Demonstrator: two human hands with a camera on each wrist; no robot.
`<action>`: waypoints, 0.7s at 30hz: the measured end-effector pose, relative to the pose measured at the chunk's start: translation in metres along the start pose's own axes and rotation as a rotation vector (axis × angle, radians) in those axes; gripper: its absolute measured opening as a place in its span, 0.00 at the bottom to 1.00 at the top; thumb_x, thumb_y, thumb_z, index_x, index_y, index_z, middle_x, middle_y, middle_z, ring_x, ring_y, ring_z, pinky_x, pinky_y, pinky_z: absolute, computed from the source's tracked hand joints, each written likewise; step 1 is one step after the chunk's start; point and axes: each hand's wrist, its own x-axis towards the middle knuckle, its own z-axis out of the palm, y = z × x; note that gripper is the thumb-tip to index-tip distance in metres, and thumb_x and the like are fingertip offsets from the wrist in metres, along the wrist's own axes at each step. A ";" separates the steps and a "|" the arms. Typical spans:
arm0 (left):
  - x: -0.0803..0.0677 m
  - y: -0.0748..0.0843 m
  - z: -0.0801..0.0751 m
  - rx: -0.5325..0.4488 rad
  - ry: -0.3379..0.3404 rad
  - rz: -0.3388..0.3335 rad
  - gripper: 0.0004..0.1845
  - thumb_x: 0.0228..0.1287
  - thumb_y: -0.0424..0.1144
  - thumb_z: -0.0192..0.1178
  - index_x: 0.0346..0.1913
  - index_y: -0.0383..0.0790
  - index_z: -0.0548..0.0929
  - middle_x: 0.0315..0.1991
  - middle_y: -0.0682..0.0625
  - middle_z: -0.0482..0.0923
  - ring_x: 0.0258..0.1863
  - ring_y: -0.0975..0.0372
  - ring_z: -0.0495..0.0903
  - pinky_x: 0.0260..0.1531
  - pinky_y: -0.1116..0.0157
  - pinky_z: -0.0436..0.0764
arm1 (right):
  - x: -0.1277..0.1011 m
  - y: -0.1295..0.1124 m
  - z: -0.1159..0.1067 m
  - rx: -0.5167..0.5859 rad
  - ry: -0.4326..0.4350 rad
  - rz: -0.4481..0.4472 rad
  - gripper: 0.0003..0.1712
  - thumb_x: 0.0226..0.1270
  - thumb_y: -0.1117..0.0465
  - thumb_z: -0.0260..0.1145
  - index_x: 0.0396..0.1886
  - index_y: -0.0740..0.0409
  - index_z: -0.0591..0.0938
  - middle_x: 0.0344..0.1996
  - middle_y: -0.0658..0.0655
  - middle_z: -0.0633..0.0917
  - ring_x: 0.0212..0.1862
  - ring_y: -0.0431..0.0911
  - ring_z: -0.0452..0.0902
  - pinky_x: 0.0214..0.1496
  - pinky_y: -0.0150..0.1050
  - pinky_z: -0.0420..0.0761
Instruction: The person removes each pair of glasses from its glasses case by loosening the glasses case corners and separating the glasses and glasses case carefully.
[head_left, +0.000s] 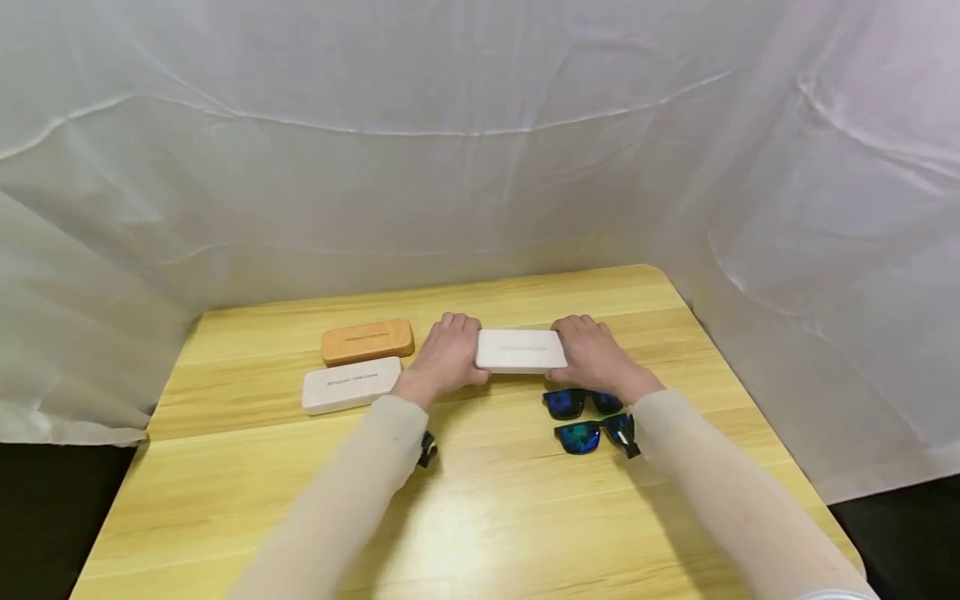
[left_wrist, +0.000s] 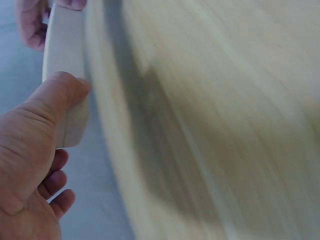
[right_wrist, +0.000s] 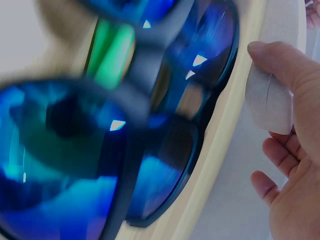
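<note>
Both hands hold a white glasses case [head_left: 521,352] level by its two ends, its seam closed. At its left end, my left hand [head_left: 448,354] grips with the thumb along the near side, as the left wrist view shows close up. My right hand [head_left: 597,357] grips the other end, its thumb [right_wrist: 275,57] pressed on the near face. Just below the right hand lie two pairs of dark-framed sunglasses with blue lenses: one pair [head_left: 566,404] farther off, partly under the wrist, the other pair [head_left: 581,437] nearer, by the sleeve.
To the left, an orange glasses case [head_left: 367,342] lies behind a second white glasses case [head_left: 352,385]. A small black item [head_left: 427,450] shows from behind the left sleeve, mostly hidden. White cloth [head_left: 480,192] hangs beyond the wooden table [head_left: 247,492].
</note>
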 end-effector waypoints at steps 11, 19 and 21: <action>-0.073 -0.031 -0.018 -0.022 0.088 0.001 0.42 0.52 0.52 0.82 0.61 0.30 0.76 0.52 0.40 0.80 0.52 0.50 0.73 0.59 0.53 0.74 | 0.001 -0.056 0.013 0.162 0.052 -0.175 0.43 0.57 0.48 0.83 0.63 0.66 0.74 0.55 0.63 0.81 0.53 0.56 0.75 0.60 0.54 0.76; -0.110 -0.035 -0.014 -0.010 0.142 -0.014 0.40 0.50 0.51 0.83 0.58 0.31 0.77 0.50 0.41 0.80 0.50 0.49 0.73 0.52 0.53 0.75 | -0.008 -0.079 0.024 0.151 0.053 -0.224 0.46 0.55 0.46 0.84 0.63 0.66 0.73 0.54 0.62 0.81 0.53 0.54 0.75 0.58 0.52 0.76; -0.115 -0.034 -0.010 -0.017 0.141 -0.019 0.40 0.50 0.52 0.83 0.58 0.30 0.77 0.50 0.40 0.80 0.50 0.49 0.73 0.53 0.52 0.75 | -0.011 -0.081 0.028 0.149 0.036 -0.221 0.45 0.56 0.45 0.84 0.64 0.66 0.73 0.54 0.62 0.81 0.53 0.54 0.74 0.58 0.51 0.76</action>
